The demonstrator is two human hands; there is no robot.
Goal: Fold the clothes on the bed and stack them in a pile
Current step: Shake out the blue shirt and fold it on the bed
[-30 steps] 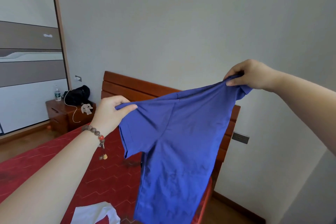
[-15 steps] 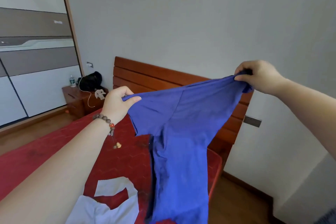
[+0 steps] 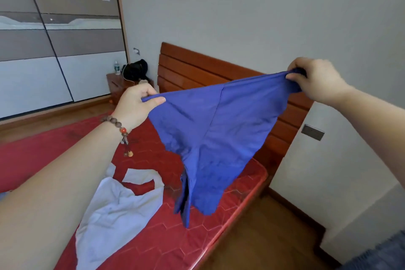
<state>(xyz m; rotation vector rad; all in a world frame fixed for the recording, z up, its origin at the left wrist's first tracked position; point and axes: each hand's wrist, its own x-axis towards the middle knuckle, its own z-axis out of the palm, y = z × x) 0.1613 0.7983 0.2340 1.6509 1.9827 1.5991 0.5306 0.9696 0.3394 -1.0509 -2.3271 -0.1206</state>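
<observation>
The blue shirt (image 3: 219, 129) at mid-frame is thin matt cloth, creased low down, and the white garment (image 3: 116, 210) at lower left is soft, rumpled cloth. The red bed cover (image 3: 166, 241) is quilted fabric stitched in hexagons. The headboard (image 3: 192, 68) is slatted reddish wood with a faint sheen; the bracelet (image 3: 118, 126) has brown, wood-like beads.

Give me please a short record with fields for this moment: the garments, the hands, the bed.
held garment: blue cloth shirt, stretched between both hands, hanging above the bed
left hand: pinches one upper corner
right hand: grips the other upper corner
other garment: white cloth garment, lying unfolded on the bed
bed: red quilted mattress, brown wooden headboard
pile: none in view
</observation>
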